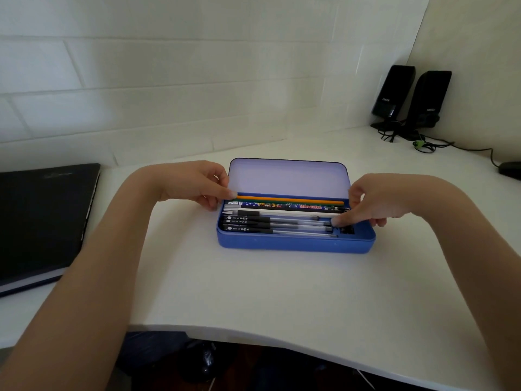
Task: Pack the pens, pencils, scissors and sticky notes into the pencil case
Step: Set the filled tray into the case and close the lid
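One blue pencil case (296,244), lid (287,176) raised upright at the far edge, sits near the middle of the white counter (253,292). Contents, far to near: one orange pencil (290,199) along the back wall; one green pencil (282,203) just beside it; one dark pencil with a printed colour pattern (284,206); one white pen (284,213) with a black section near its left end; three clear gel pens with black caps (253,224), caps pointing left, lying side by side in the front of the tray. A small dark item (347,230) lies in the right front corner; its kind cannot be told. Left hand (194,183): one, at the left end of the case, grip narrow, fingertips pinched on the left end of the orange pencil. Right hand (372,201): one, at the right end of the case, fingers curled down into the tray over the pen tips; whether the grip closes on anything cannot be told. Other items on the counter: one closed black laptop (42,218) at the left, two black speakers (411,100) with cables at the far right corner, one dark mouse (510,169) at the right edge.
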{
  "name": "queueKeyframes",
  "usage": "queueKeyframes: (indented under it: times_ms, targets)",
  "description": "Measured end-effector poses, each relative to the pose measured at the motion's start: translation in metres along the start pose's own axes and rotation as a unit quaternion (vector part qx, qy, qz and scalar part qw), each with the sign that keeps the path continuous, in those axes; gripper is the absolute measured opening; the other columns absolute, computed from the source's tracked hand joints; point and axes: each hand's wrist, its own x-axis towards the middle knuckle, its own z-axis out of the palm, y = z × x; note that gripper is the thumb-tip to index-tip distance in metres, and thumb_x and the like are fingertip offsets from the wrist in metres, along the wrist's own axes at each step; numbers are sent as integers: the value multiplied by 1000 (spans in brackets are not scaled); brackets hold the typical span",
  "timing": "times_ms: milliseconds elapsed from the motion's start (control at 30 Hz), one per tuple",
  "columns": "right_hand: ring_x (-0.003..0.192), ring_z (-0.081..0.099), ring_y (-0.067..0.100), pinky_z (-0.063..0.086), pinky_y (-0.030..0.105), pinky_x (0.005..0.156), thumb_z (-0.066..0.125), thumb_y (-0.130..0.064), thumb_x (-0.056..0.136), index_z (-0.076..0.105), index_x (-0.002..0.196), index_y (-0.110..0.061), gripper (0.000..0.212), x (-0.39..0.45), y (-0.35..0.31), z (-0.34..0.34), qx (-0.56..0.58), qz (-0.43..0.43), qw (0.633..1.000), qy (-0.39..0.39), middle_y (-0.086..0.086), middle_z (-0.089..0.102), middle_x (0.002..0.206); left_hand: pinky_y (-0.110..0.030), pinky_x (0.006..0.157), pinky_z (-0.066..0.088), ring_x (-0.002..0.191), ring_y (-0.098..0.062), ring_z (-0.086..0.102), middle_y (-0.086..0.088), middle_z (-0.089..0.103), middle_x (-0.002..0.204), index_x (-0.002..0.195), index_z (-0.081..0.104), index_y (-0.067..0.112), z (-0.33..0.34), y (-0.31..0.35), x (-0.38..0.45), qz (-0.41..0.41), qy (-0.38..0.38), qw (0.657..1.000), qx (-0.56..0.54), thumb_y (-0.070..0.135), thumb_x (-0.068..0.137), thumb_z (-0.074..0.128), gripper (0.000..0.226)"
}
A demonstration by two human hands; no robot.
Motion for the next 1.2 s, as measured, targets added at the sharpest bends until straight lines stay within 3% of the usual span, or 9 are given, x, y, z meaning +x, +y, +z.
queueKeyframes:
  times_ms: [133,467,700,900,1033,1133,1200]
  targets:
    - [63,54,17,37,25,55,65,-61,73,58,81,-12,50,-1,2,-2,23,4,1000,-10,1,61,65,-21,64,58,52,-10,63,-8,65,70,84,51,10,0,0,0,-24,39,999,-27,15,87,63,13]
    - [58,58,15,41,24,55,57,-53,85,61,83,-10,43,9,22,-7,75,41,996,30,2,66,67,-22,60,58,52,-12,64,-11,67,72,93,52,10,0,0,1,-43,59,996,-45,16,90,60,11]
    - [54,54,13,39,23,53,55,-61,82,59,78,-12,49,17,16,0,38,55,998,11,2,63,63,-21,56,57,53,-13,63,-9,66,71,94,52,11,1,0,4,-52,63,996,-48,19,91,58,10]
    - [71,63,17,46,26,59,43,-60,88,60,106,-6,59,23,19,-1,128,40,990,50,7,68,86,-21,59,56,70,-18,60,-10,63,92,110,54,10,3,-2,7,-57,73,995,-45,30,96,47,25]
    - [99,65,30,54,37,83,47,-58,88,51,125,-2,67,37,14,9,219,-10,968,118,17,65,113,-23,64,54,81,-18,61,-7,64,98,109,59,9,6,-2,10,-23,82,995,-55,37,96,46,34]
    - [101,62,24,54,33,80,49,-55,89,42,133,-14,60,40,12,12,339,-37,924,174,9,60,117,-31,75,55,80,-21,63,-8,65,91,97,61,9,8,1,11,4,125,982,-144,39,97,42,36]
    - [96,61,20,53,35,80,46,-53,91,51,124,-16,49,41,11,9,404,-67,881,237,8,61,110,-35,77,54,73,-20,65,-6,65,81,82,60,12,5,4,11,13,150,965,-215,42,98,38,41]
